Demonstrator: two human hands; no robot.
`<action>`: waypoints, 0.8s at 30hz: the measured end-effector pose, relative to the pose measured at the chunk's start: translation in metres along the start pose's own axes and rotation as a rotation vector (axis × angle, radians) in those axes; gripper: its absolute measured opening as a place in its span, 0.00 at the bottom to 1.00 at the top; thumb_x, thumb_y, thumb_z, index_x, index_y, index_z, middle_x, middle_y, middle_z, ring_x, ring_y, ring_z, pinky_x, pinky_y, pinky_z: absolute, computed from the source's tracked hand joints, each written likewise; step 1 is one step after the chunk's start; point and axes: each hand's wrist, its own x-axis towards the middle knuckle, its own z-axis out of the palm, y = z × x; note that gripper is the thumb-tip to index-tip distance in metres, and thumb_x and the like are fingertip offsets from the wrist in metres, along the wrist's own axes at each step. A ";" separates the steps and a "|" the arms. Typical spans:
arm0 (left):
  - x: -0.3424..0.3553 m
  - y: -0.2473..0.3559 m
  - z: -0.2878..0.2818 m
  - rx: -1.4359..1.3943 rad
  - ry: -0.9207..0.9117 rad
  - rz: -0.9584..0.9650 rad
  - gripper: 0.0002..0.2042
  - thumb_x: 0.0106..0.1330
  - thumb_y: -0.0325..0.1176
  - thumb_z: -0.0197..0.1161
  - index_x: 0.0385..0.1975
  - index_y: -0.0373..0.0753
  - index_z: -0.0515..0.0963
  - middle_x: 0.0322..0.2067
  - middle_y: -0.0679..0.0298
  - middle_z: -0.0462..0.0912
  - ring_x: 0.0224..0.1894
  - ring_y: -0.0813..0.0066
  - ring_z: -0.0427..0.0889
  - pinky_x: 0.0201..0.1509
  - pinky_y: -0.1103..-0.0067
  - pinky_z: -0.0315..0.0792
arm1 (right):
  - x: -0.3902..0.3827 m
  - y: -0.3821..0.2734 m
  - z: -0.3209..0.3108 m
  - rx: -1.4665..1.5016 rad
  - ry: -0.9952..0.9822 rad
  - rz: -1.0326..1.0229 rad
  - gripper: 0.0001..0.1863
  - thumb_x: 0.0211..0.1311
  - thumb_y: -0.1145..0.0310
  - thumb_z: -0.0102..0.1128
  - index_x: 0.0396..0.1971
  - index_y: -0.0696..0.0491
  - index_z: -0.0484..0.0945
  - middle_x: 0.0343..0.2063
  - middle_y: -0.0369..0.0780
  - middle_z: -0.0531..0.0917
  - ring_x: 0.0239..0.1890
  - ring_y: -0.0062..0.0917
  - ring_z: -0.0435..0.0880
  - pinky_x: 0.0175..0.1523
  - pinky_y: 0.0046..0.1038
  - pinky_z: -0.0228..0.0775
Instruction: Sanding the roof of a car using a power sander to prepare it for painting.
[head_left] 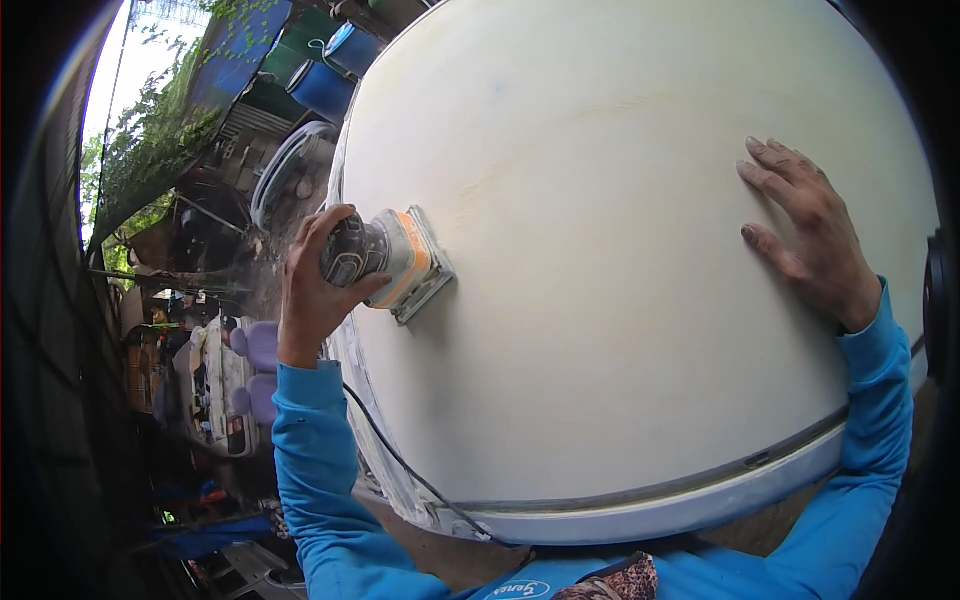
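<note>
The left hand [315, 285] was closed around the sander [388, 262], whose flat pad lay on the pale panel [600, 330] near its left edge. A black cord [400, 460] ran from the sander down past the blue sleeve [310, 470]. The right hand [810, 235] lay open, fingers spread, flat on the panel well apart from the sander. Farther left stood purple chairs [258, 365], and beyond them blue barrels [325, 85].

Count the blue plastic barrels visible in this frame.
2: one blue plastic barrel beyond the large pale wooden panel's upper-left edge, another blue barrel just above it. More may be hidden behind.
</note>
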 end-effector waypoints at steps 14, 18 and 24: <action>0.001 0.022 0.001 -0.008 -0.015 0.098 0.39 0.38 0.26 0.83 0.58 0.41 0.76 0.50 0.58 0.81 0.50 0.62 0.83 0.57 0.68 0.78 | -0.023 -0.032 0.002 0.010 0.019 -0.020 0.28 0.60 0.63 0.69 0.60 0.58 0.78 0.64 0.50 0.76 0.69 0.45 0.70 0.76 0.41 0.60; -0.003 0.011 0.005 0.023 -0.015 0.076 0.39 0.38 0.27 0.83 0.58 0.41 0.76 0.50 0.58 0.81 0.50 0.62 0.83 0.57 0.68 0.78 | -0.014 -0.020 0.009 0.016 0.008 0.002 0.28 0.59 0.64 0.69 0.60 0.58 0.78 0.65 0.50 0.75 0.70 0.44 0.70 0.76 0.41 0.60; -0.009 0.002 0.006 0.019 0.000 -0.006 0.39 0.37 0.28 0.83 0.57 0.39 0.76 0.50 0.57 0.80 0.51 0.60 0.82 0.57 0.68 0.77 | 0.002 0.009 0.007 0.002 -0.001 -0.009 0.28 0.59 0.65 0.69 0.60 0.57 0.77 0.66 0.49 0.75 0.70 0.44 0.69 0.76 0.41 0.59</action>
